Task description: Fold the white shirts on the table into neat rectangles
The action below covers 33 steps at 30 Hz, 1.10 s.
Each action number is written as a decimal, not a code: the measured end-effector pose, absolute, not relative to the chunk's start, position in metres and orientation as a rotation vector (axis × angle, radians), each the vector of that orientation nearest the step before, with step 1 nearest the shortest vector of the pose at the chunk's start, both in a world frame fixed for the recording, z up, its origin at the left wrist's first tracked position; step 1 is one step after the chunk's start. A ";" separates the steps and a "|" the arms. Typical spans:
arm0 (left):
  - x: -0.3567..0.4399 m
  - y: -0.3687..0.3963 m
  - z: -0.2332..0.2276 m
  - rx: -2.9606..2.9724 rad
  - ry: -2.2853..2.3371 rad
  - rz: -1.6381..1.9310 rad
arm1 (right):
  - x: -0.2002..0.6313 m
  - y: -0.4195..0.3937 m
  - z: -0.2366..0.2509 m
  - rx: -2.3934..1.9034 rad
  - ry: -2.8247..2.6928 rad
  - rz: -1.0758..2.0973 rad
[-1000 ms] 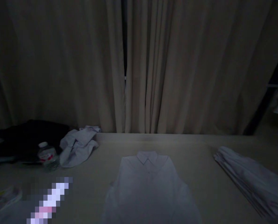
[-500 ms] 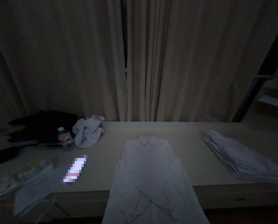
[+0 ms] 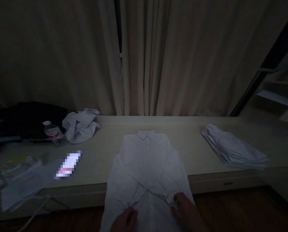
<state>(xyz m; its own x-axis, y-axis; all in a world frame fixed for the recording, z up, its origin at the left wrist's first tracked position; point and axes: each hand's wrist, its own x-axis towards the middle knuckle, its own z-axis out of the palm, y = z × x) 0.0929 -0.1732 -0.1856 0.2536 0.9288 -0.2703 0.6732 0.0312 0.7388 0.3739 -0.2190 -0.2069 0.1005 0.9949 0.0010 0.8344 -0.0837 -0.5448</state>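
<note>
A white collared shirt [image 3: 146,161] lies face up on the table, collar to the back, its lower part hanging over the front edge. Its sleeves are folded inward across the front. At the bottom of the view my left hand [image 3: 125,219] is closed, fingers curled on the shirt by one cuff. My right hand [image 3: 186,211] is on the other sleeve near its cuff, thumb and fingers closed on the cloth. The dim light blurs the fingertips.
White folded garments [image 3: 233,148] are stacked on the right of the table [image 3: 187,141]. To the left are a crumpled white cloth [image 3: 81,125], a water bottle [image 3: 54,133], dark clothing [image 3: 32,119], a pixelated bright object [image 3: 68,165] and papers [image 3: 25,187]. Curtains [image 3: 144,58] hang behind.
Both my hands have come into view at the bottom, onto the shirt's sleeves. The view has shifted, so the shirt and table appear higher and further left.
</note>
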 end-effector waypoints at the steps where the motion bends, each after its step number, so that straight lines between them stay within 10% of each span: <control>1: 0.109 -0.174 -0.190 1.680 1.444 0.406 | 0.366 -0.215 -0.209 -1.957 -1.822 0.482; 33: 0.232 -0.136 -0.230 1.010 1.141 0.580 | 0.369 -0.180 -0.210 -1.652 -1.348 0.826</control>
